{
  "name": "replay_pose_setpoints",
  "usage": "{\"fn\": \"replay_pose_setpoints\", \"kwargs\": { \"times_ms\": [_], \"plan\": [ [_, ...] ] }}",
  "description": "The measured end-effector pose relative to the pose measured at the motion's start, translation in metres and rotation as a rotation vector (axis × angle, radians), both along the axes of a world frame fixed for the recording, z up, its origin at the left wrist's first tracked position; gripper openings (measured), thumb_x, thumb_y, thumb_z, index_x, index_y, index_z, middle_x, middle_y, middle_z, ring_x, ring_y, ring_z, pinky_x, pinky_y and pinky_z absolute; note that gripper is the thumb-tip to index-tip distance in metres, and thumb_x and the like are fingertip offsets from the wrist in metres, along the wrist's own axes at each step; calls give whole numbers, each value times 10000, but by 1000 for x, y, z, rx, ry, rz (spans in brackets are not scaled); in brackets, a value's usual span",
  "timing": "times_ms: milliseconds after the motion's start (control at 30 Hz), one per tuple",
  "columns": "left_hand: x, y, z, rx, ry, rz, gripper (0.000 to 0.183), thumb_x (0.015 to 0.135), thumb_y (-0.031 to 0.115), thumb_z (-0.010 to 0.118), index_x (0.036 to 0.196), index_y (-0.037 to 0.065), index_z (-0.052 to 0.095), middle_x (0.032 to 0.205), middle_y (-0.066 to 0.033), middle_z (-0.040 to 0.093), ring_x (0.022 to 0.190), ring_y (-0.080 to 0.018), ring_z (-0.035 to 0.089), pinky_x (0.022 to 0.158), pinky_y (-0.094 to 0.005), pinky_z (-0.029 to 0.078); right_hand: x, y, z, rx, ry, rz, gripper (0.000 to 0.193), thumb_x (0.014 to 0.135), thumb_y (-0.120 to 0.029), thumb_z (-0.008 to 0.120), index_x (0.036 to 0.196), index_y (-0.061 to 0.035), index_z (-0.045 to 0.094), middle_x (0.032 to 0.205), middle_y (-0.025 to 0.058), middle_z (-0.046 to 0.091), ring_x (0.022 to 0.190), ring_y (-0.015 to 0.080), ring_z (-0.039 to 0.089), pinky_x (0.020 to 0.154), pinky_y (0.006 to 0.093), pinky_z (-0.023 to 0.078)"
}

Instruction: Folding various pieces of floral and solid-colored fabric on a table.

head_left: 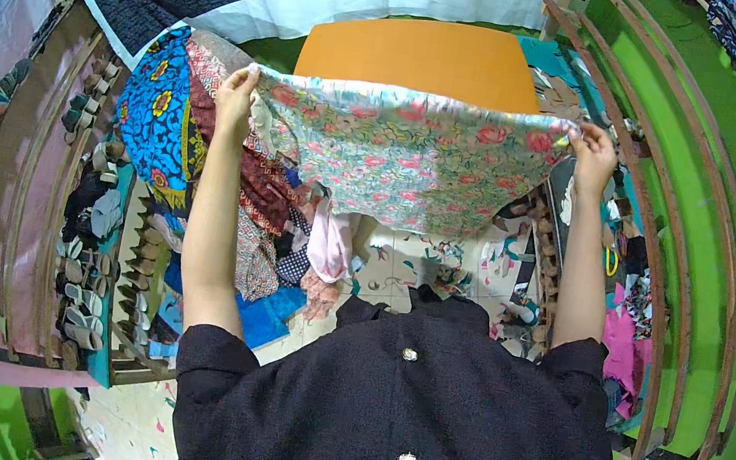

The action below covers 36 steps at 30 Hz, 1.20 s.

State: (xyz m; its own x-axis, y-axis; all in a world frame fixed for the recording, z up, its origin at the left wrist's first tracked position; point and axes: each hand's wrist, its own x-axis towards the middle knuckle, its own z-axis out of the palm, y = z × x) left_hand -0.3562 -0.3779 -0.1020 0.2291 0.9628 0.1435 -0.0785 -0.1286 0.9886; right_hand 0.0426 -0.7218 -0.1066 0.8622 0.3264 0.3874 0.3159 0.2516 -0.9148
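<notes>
A floral cloth (pixel 413 155), pale green with red and pink flowers, hangs stretched out in front of me between my two hands. My left hand (pixel 237 98) pinches its upper left corner. At the upper right corner, my right hand (pixel 595 155) grips the edge in the same way. Both arms reach forward at about the same height, and the cloth's top edge runs nearly straight between them. Its lower edge hangs loose above the floor. Behind the cloth, an orange board or tabletop (pixel 420 53) is partly hidden.
A blue patterned cloth (pixel 155 114) and other fabrics pile up at the left, with a pink cloth (pixel 330 241) beside them. Shoe racks (pixel 85 282) stand along the left. Wooden rails (pixel 679 212) line the right wall. Scraps lie on the tiled floor (pixel 386 267).
</notes>
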Motion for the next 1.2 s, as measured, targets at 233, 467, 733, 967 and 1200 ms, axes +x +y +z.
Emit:
{"fn": "replay_pose_setpoints", "kwargs": {
  "times_ms": [233, 467, 733, 967, 1200],
  "plan": [
    [-29, -39, -49, 148, -259, -57, 114, 873, 96, 554, 921, -6, 572, 883, -33, 599, 837, -95, 545, 747, -226, 425, -10, -27, -45, -95, -9, -112, 159, 732, 14, 658, 863, 5, 569, 821, 33, 593, 769, 97, 554, 706, 223, 438],
    [-31, -48, -75, 55, -419, 64, 67, 847, 68, 587, 901, 28, 591, 826, -21, 619, 704, -79, 563, 630, -198, 443, -21, -23, -38, 53, 43, -4, 185, 732, 25, 666, 886, 2, 567, 829, 36, 600, 743, 98, 557, 697, 209, 441],
    [10, -35, -50, 158, -369, 253, 107, 840, 69, 599, 904, -16, 585, 851, -43, 615, 738, -90, 561, 663, -207, 440, -6, 30, -39, 178, -162, -348, 112, 775, -19, 652, 832, 15, 563, 811, 39, 567, 759, 111, 525, 721, 226, 428],
    [102, 8, -37, 455, -19, 983, 257, 912, 206, 497, 970, -43, 465, 907, -99, 499, 830, -187, 463, 777, -300, 382, 37, 122, -27, 203, -394, -578, 86, 794, -18, 627, 796, -19, 541, 805, 25, 556, 734, 127, 501, 1003, 365, 295],
    [199, 103, -9, 529, -216, 1141, 365, 936, 312, 441, 971, -51, 422, 918, -125, 436, 823, -209, 425, 790, -327, 366, 126, 226, -13, 195, -603, -730, 79, 823, -12, 581, 835, -36, 506, 810, 41, 512, 747, 170, 491, 1048, 420, 217]
  ]
}}
